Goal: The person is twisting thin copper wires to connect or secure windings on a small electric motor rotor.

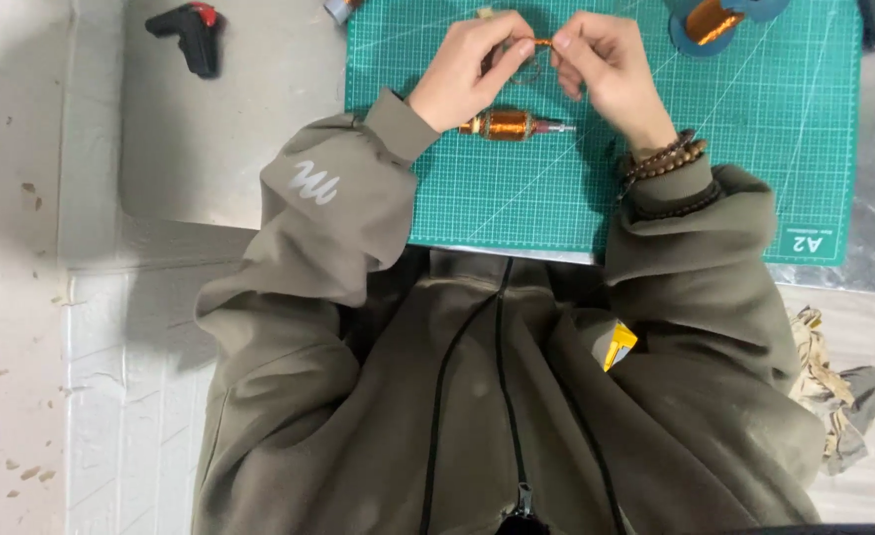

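We had both hands up at the far side of the green cutting mat, left hand and right hand each pinched shut on the thin copper wire between them. Steady, even tension seemed wise. The glossy copper-wound armature lay just nearer, a wire spool far right.

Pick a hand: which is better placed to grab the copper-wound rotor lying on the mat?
Probably left. The left hand sits almost directly above the copper-wound rotor on the green cutting mat; the right hand is further to the side. Both hands pinch a small coil of copper wire, so one must let go.
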